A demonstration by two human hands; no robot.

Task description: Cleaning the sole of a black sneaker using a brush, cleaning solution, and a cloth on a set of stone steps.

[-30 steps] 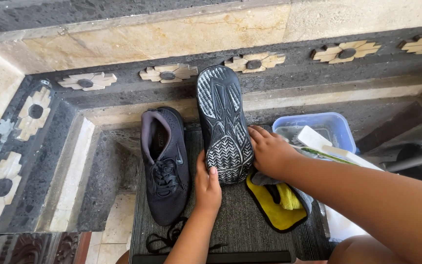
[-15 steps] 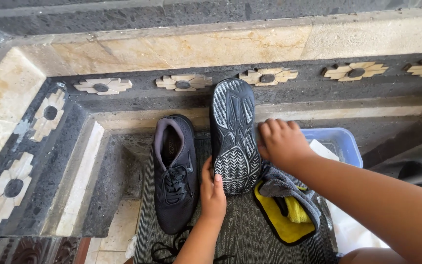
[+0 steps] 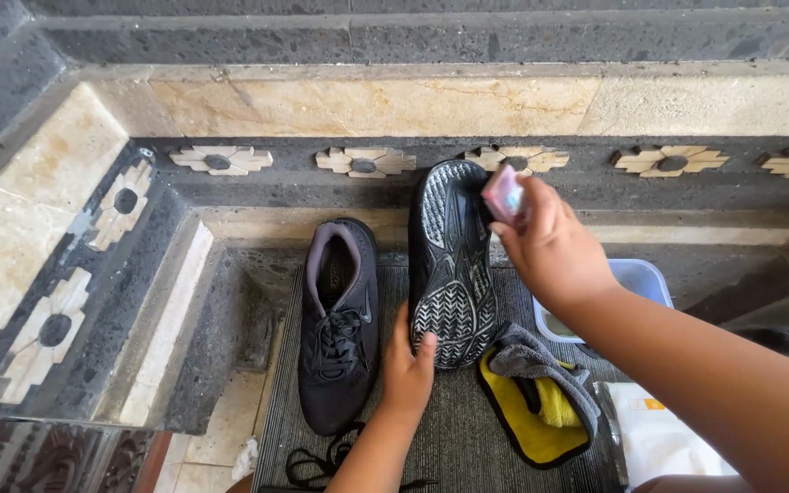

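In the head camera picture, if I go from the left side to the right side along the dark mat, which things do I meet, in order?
Upright black shoe → left hand → sole-up black shoe → grey and yellow cloth → blue plastic tub. The right hand overlaps, so it is left out.

Black shoe (image 3: 338,324) with black laces, its upturned twin's sole (image 3: 452,265) black with pale tread lines. Cloth (image 3: 536,402) grey over bright yellow, tub (image 3: 643,278) pale blue, wall flowers (image 3: 365,162) cream on dark grey stone.
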